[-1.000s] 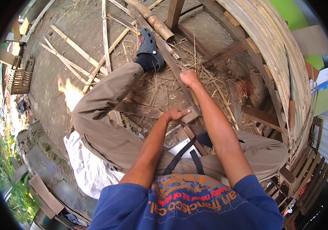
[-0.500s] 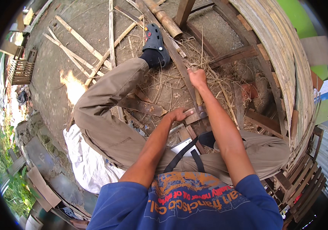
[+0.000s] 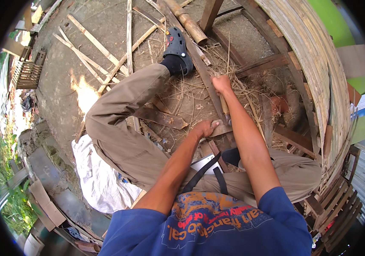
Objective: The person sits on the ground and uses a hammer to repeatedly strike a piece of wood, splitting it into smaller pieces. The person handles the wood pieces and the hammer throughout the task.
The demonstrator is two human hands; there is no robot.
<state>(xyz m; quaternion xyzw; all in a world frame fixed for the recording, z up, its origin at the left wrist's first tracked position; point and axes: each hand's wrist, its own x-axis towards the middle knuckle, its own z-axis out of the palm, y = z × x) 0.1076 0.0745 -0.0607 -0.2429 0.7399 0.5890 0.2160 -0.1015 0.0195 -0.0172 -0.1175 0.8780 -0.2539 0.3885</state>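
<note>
Brown wood is at the centre of the work: a small wood block [image 3: 222, 129] sits in front of the person at the lower end of a long dark plank [image 3: 204, 81], which slants up and to the left across the dirt ground [image 3: 69, 64]. The left hand [image 3: 204, 128] has its fingers grasping the block's left end, the thumb laid on top; how far they wrap underneath is hidden. The right hand [image 3: 221, 83] is clenched around the handle of a hammer [image 3: 224, 103], whose head hangs just beside the plank's lower end; whether it touches the wood, I cannot tell. Just left of the plank is the person's dark clog [image 3: 176, 42], worn over a black sock [image 3: 174, 64], and beyond it a thick bamboo pole [image 3: 187, 22] lies along the plank's right side. Thin bamboo strips [image 3: 89, 38] cross one another on the ground to the upper left, while straw-like shavings [image 3: 229, 70] are scattered around the right hand. Another dark board [image 3: 161, 117] lies to the left of the left hand. Near the lap are a white flat device [image 3: 206, 164] and a black strap [image 3: 199, 174], with a white cloth [image 3: 101, 179] bunched beside the left thigh.
</note>
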